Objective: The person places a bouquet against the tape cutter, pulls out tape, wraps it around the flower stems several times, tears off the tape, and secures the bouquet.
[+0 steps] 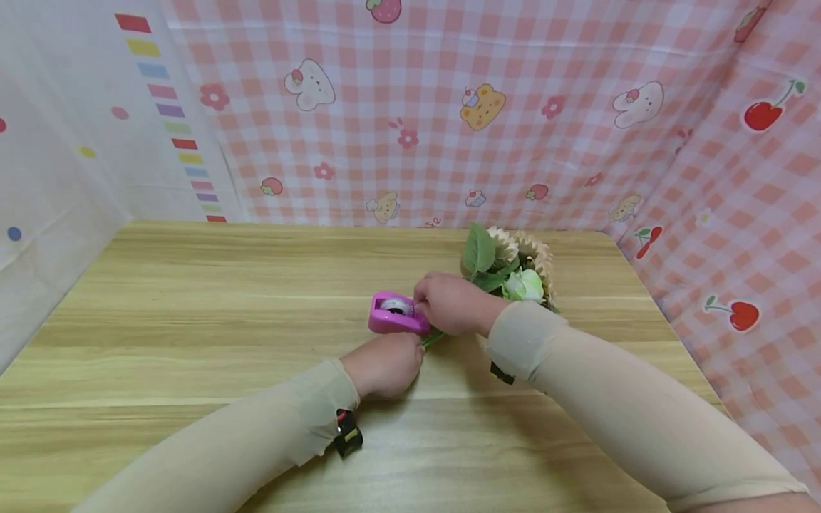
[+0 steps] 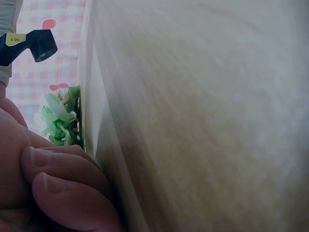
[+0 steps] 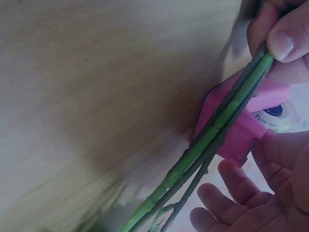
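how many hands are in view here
2. The left hand grips the green stems; the right hand is at the right end of the pink tape dispenser. No others show.

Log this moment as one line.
left hand: grips stems | right hand: at tape dispenser | flowers: beyond right hand

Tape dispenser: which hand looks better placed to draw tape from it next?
Probably the right hand: it is close beside the pink tape dispenser, while the left hand is occupied, pinching the green stems.
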Available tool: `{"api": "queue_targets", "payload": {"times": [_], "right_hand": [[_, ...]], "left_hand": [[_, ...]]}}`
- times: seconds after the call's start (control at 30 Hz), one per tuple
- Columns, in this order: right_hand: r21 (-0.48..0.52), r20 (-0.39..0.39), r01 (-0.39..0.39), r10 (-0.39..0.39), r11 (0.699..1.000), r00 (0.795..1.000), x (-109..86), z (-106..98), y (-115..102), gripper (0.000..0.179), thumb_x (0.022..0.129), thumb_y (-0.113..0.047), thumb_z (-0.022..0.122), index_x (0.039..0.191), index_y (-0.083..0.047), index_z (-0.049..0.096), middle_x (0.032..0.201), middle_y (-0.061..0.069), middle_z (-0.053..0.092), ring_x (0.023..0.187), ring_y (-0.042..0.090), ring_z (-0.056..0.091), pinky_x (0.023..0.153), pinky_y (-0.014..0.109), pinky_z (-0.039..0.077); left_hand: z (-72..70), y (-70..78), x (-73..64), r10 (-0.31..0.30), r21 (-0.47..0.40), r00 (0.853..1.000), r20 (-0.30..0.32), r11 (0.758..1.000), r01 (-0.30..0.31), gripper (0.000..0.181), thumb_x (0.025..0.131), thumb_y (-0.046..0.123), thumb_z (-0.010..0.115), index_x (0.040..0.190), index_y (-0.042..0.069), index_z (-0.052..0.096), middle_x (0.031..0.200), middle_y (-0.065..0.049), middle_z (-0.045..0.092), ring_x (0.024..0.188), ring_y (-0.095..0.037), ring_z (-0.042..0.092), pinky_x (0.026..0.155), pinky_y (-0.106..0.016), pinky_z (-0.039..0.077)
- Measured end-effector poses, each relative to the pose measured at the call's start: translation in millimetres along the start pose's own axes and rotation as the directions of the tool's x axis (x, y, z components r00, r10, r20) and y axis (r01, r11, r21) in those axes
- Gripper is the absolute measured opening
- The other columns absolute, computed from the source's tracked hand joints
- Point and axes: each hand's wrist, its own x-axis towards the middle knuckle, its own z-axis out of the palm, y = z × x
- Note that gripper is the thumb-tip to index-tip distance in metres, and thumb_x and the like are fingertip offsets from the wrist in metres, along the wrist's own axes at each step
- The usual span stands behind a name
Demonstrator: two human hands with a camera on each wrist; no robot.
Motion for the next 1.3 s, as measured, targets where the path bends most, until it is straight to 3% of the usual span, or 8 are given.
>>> {"api": "queue_targets", "payload": {"times": [0.37, 0.53, 0.73, 0.97, 1.3], "right_hand": [[-0.022, 0.030, -0.019, 0.020, 1.000, 0.999, 5.1, -7, -5, 0.023, 0.108, -0.026, 0.056, 0.109, -0.011, 0.074, 0.102, 0.005, 0.066, 0.094, 0.019, 0.061, 0.084, 0.034, 0.055], [-0.037, 0.066, -0.101, 0.103, 0.994, 0.993, 6.9, -13, -13, 0.025, 0.108, -0.025, 0.054, 0.110, -0.009, 0.073, 0.100, 0.005, 0.070, 0.090, 0.018, 0.064, 0.081, 0.033, 0.056], [-0.064, 0.118, -0.220, 0.226, 0.973, 0.967, 8.4, -18, -27, 0.022, 0.106, -0.024, 0.056, 0.106, -0.008, 0.071, 0.095, 0.006, 0.071, 0.084, 0.020, 0.064, 0.081, 0.035, 0.057], [-0.064, 0.165, -0.241, 0.248, 0.968, 0.955, 11.7, -22, -31, 0.021, 0.106, -0.021, 0.054, 0.100, -0.009, 0.070, 0.092, 0.006, 0.070, 0.081, 0.019, 0.063, 0.073, 0.031, 0.053], [0.132, 0.193, -0.294, 0.266, 0.947, 0.944, 13.2, -24, -24, 0.023, 0.107, -0.020, 0.051, 0.100, -0.008, 0.069, 0.078, 0.002, 0.064, 0.065, 0.012, 0.055, 0.057, 0.024, 0.046]], "left_hand": [[1.9, -1.6, 2.2, 0.010, 0.019, 1.000, -0.002, 1.000, -0.010, 0.029, 0.110, 0.010, 0.045, 0.086, 0.005, 0.061, 0.074, -0.005, 0.057, 0.073, -0.019, 0.060, 0.083, -0.045, 0.061], [3.0, -2.0, 3.2, -0.004, -0.010, 1.000, -0.010, 1.000, 0.004, 0.029, 0.110, 0.010, 0.044, 0.087, 0.004, 0.061, 0.076, -0.006, 0.058, 0.075, -0.021, 0.062, 0.085, -0.046, 0.061], [5.8, -1.6, 5.0, -0.014, -0.108, 0.999, -0.044, 0.994, 0.010, 0.027, 0.109, 0.010, 0.043, 0.090, 0.005, 0.062, 0.076, -0.005, 0.058, 0.073, -0.020, 0.058, 0.084, -0.046, 0.059], [6.5, -0.5, 5.2, -0.022, -0.143, 0.998, -0.066, 0.990, 0.013, 0.026, 0.109, 0.010, 0.042, 0.092, 0.005, 0.062, 0.077, -0.005, 0.058, 0.075, -0.020, 0.058, 0.085, -0.047, 0.059], [6.2, -0.2, 5.9, -0.045, -0.139, 0.998, -0.048, 0.990, 0.038, 0.028, 0.110, 0.012, 0.042, 0.093, 0.005, 0.062, 0.077, -0.006, 0.059, 0.076, -0.022, 0.061, 0.088, -0.048, 0.059]]}}
